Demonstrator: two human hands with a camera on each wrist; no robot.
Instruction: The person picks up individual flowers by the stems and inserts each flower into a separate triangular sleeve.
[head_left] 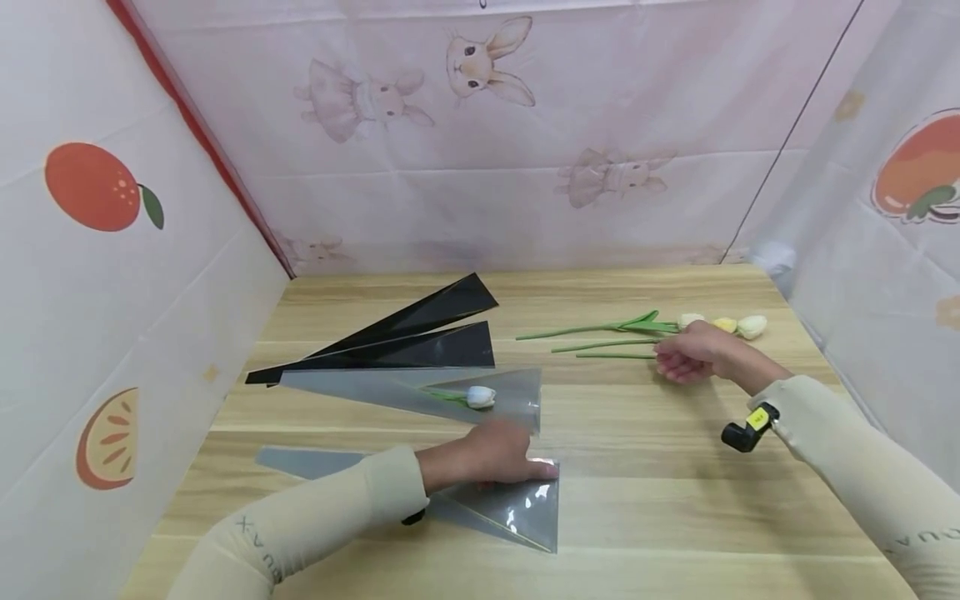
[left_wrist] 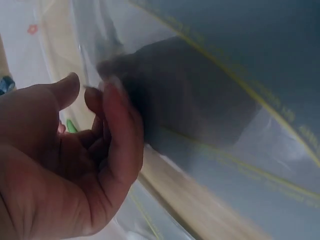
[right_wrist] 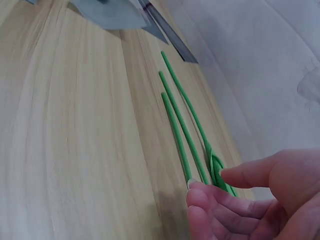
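Note:
My left hand (head_left: 495, 454) is over the front grey translucent flower sleeve (head_left: 525, 508), at its wide end. In the left wrist view its fingers are bent against the plastic, the thumb held apart from them. At the right, my right hand (head_left: 690, 352) reaches over three artificial tulips, two white (head_left: 752, 327) and one yellow (head_left: 724, 326). Its fingertips are right at the nearest green stem (right_wrist: 176, 140), with the thumb over the leaf (right_wrist: 216, 170) of the farthest one. A gap shows between that thumb and the fingers.
Another grey sleeve (head_left: 517, 392) lies behind the left hand with a white tulip (head_left: 481, 397) on it. Two black sleeves (head_left: 450, 346) lie farther back, overlapping at their narrow ends. Printed curtains (head_left: 480, 208) stand round the wooden table (head_left: 637, 500).

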